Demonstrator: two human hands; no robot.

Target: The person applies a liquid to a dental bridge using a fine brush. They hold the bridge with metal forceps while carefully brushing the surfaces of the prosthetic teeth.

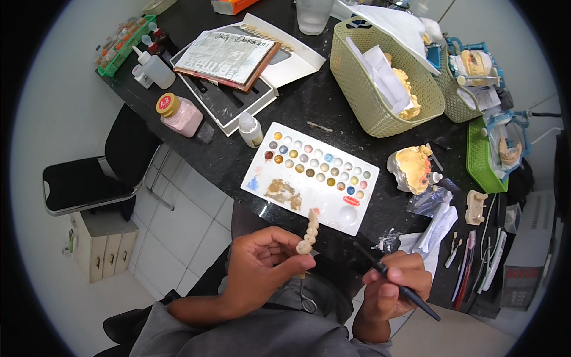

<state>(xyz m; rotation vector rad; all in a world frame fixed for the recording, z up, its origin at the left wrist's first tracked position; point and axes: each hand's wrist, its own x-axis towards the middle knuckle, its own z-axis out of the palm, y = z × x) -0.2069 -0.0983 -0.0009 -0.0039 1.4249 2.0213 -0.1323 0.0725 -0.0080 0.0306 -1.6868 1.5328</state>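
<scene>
Between thumb and fingers, my left hand (264, 265) pinches a small metal forceps (308, 303) whose ring handle hangs below. A pale dental bridge (311, 231), a row of joined teeth, stands up at those fingertips; the forceps' jaws are hidden there. My right hand (397, 285) is closed around a slim dark brush (370, 257), its tip pointing up and left toward the palette, apart from the bridge. Just beyond both hands lies a white palette (270, 178) with rows of coloured wells and brown and blue smears.
A yellow dental cast (411, 169) stands right of the palette, near crumpled white tissue (437, 229). Behind are a woven basket (380, 122) with casts, a small bottle (250, 130), a pink jar (179, 116) and a notebook (226, 59). Several tools lie at right; a black chair (89, 181) stands left.
</scene>
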